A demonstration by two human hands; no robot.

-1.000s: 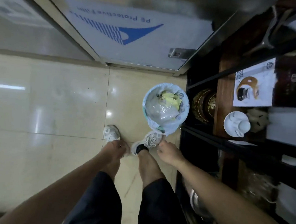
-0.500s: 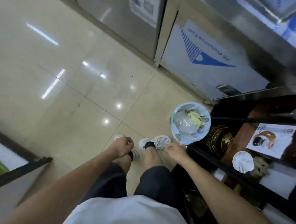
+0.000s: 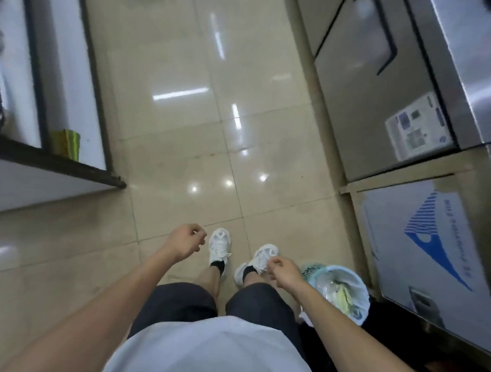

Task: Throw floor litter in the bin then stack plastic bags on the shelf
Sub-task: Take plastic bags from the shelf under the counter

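I am looking straight down at my own legs and a glossy tiled floor [image 3: 183, 141]. My left hand [image 3: 185, 241] hangs out in front with its fingers [image 3: 199, 234] curled loosely inward, a narrow gap between them and the thumb, and I see nothing held in them. My right hand [image 3: 283, 270] is lower and closer to my body, its fingers [image 3: 272, 262] also curled into a loose, nearly closed fist; whether anything small sits inside them I cannot tell.

The bin [image 3: 360, 282] stands on the floor just beside the right fingers, on their outer side, partly behind my right forearm. It is lined with a pale plastic bag, and inside I can see clear crumpled plastic and something yellow-green [image 3: 344, 296]. My white shoes [image 3: 219, 246] are between the two sets of fingers, the right shoe partly under the right fingers from this angle.

Beyond the bin, further out from the right fingers, stands a steel cabinet [image 3: 388, 88] with a white and blue film [image 3: 424, 242] on its lower door. Far out from the left fingers is a dark-edged shelf [image 3: 56, 162] with a small green and yellow thing [image 3: 68, 143] on it, too blurred to name.
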